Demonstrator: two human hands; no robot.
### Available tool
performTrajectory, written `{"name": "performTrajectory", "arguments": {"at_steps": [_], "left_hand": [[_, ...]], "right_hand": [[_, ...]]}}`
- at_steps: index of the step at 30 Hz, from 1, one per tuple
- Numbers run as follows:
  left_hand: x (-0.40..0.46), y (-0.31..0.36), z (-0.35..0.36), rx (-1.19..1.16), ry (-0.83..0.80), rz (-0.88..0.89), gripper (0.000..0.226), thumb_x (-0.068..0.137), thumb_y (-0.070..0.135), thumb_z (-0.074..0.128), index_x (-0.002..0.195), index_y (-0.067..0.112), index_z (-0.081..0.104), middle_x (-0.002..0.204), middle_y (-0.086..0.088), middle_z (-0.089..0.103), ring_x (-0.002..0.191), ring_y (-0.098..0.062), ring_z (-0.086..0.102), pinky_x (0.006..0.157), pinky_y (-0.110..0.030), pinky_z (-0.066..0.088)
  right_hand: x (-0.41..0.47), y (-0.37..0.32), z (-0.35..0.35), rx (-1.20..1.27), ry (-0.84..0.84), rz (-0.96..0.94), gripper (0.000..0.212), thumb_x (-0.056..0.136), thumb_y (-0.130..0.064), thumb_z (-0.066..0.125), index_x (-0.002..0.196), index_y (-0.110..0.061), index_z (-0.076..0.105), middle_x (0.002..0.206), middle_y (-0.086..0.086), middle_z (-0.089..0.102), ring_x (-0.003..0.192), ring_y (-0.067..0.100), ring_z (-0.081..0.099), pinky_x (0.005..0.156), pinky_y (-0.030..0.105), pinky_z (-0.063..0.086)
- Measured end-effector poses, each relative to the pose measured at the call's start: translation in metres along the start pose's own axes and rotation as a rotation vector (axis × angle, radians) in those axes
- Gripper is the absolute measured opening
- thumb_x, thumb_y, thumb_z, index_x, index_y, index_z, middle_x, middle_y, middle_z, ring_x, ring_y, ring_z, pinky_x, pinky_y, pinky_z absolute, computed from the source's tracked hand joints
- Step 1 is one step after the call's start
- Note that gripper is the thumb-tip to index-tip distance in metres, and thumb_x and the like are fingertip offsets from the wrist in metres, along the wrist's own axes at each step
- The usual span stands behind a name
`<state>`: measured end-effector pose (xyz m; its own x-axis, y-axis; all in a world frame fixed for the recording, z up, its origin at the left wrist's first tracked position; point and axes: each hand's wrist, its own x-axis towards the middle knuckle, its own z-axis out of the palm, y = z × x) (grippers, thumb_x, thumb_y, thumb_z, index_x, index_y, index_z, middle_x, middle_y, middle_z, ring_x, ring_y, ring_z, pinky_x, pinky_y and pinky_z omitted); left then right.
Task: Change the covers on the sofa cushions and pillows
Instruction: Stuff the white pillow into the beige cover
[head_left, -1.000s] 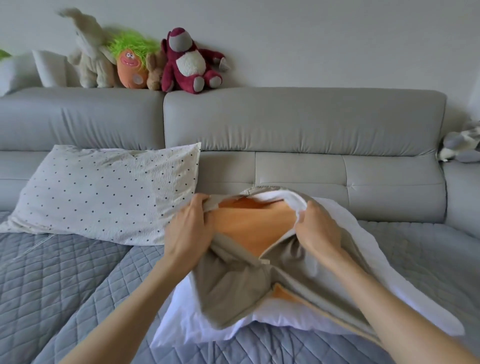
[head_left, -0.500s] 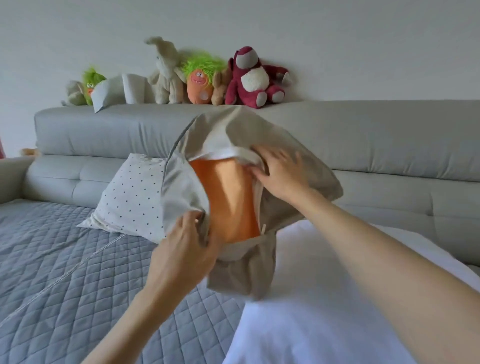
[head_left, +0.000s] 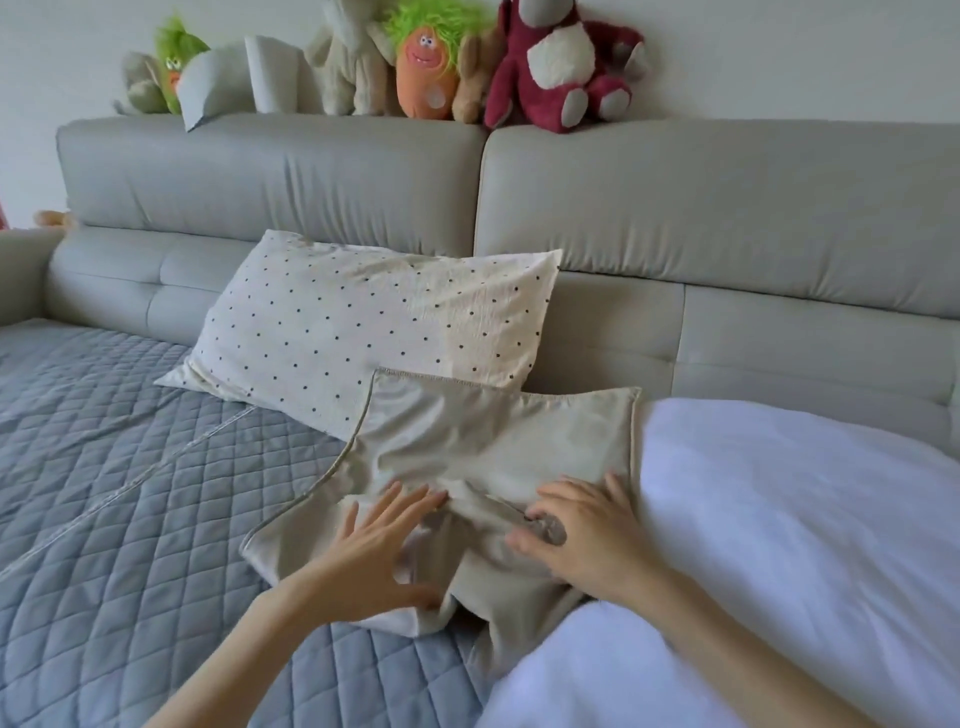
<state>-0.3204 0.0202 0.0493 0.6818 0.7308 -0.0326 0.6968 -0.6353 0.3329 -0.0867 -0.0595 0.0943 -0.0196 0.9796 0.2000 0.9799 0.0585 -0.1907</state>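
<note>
The beige cover (head_left: 483, 457) lies crumpled on the quilted grey throw (head_left: 130, 493), overlapping the lower edge of the dotted pillow (head_left: 363, 322) and touching the bare white pillow (head_left: 779, 519) on its right. The left hand (head_left: 374, 551) presses it with fingers spread and relaxed; the right hand (head_left: 587, 535) pinches a fold with curled fingers.

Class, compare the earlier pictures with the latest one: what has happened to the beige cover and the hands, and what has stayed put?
The beige cover, stripped off the white pillow and lifted, now lies flat on the grey quilt, orange lining hidden. The left hand let go and presses it flat; the right hand rests on it, fingers curled. The dotted pillow and the plush toys stayed.
</note>
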Motion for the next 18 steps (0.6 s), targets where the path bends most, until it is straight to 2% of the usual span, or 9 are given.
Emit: {"name": "performTrajectory", "arguments": {"at_steps": [2,4,5,8,9,11,13,16,18], "left_hand": [[0.003,-0.006,0.005,-0.037,-0.059,-0.041,0.110,0.036,0.095,0.037,0.124,0.061,-0.018,0.143,0.031,-0.013,0.138,-0.001,-0.020,0.114,-0.039,-0.011],[-0.004,-0.022,0.013,-0.099,-0.039,-0.056,0.110,0.038,0.100,0.032,0.130,0.059,-0.013,0.149,0.026,-0.007,0.141,-0.003,-0.012,0.115,-0.041,-0.006],[-0.011,-0.029,0.019,-0.140,0.016,-0.051,0.110,0.041,0.100,0.032,0.134,0.057,-0.006,0.151,0.023,-0.004,0.142,-0.004,-0.005,0.116,-0.044,-0.003],[-0.032,-0.035,0.038,-0.183,0.213,-0.020,0.103,0.051,0.092,0.047,0.139,0.048,0.020,0.149,0.021,0.016,0.136,-0.002,0.017,0.113,-0.039,0.016],[-0.036,-0.030,0.042,-0.119,0.298,-0.001,0.090,0.056,0.085,0.051,0.134,0.046,0.031,0.144,0.019,0.027,0.129,-0.002,0.028,0.107,-0.037,0.025],[-0.037,-0.024,0.049,-0.010,0.500,0.066,0.050,0.070,0.064,0.052,0.113,0.038,0.048,0.120,0.013,0.050,0.106,-0.009,0.049,0.087,-0.032,0.042],[-0.034,-0.015,0.037,0.025,0.672,0.049,0.020,0.084,0.040,0.046,0.100,0.030,0.053,0.096,0.009,0.059,0.083,-0.018,0.060,0.068,-0.028,0.047],[-0.029,-0.010,-0.010,-0.162,0.814,-0.167,0.017,0.094,0.013,0.048,0.102,0.013,0.063,0.081,0.000,0.063,0.070,-0.024,0.057,0.059,-0.029,0.040],[-0.031,-0.007,-0.042,-0.249,0.834,-0.138,0.014,0.094,0.010,0.050,0.097,0.012,0.064,0.072,-0.004,0.064,0.063,-0.023,0.056,0.056,-0.031,0.038]], "right_hand": [[-0.009,-0.006,0.003,0.013,0.233,-0.081,0.071,0.067,-0.081,0.030,0.099,-0.030,0.068,0.116,-0.012,0.060,0.118,0.010,0.050,0.104,0.053,0.026],[-0.025,-0.019,0.011,0.056,0.494,-0.173,0.046,0.073,-0.063,0.048,0.092,-0.027,0.069,0.104,-0.008,0.063,0.102,0.012,0.055,0.094,0.047,0.037],[-0.035,-0.027,0.016,0.068,0.516,-0.215,0.046,0.071,-0.064,0.052,0.091,-0.027,0.068,0.101,-0.007,0.062,0.098,0.012,0.053,0.092,0.045,0.036],[-0.051,-0.043,0.034,-0.115,0.364,-0.233,0.053,0.057,-0.074,0.054,0.082,-0.028,0.063,0.090,-0.008,0.060,0.086,0.016,0.055,0.089,0.045,0.033],[-0.049,-0.043,0.040,-0.186,0.304,-0.199,0.048,0.056,-0.069,0.060,0.080,-0.027,0.062,0.084,-0.008,0.060,0.082,0.017,0.057,0.087,0.045,0.032],[-0.038,-0.041,0.044,-0.205,0.260,-0.116,0.032,0.054,-0.047,0.076,0.076,-0.027,0.063,0.072,-0.008,0.061,0.071,0.018,0.061,0.080,0.044,0.035],[-0.023,-0.043,0.031,-0.052,0.287,-0.068,0.018,0.066,-0.030,0.074,0.081,-0.025,0.065,0.071,-0.004,0.064,0.069,0.023,0.063,0.073,0.042,0.042],[-0.003,-0.048,-0.013,0.325,0.277,-0.074,0.016,0.092,-0.023,0.056,0.104,-0.014,0.058,0.088,0.000,0.067,0.084,0.028,0.063,0.075,0.037,0.044],[0.003,-0.047,-0.032,0.516,0.263,-0.159,0.011,0.093,-0.023,0.056,0.099,-0.014,0.058,0.085,-0.002,0.065,0.082,0.023,0.062,0.075,0.036,0.044]]}}
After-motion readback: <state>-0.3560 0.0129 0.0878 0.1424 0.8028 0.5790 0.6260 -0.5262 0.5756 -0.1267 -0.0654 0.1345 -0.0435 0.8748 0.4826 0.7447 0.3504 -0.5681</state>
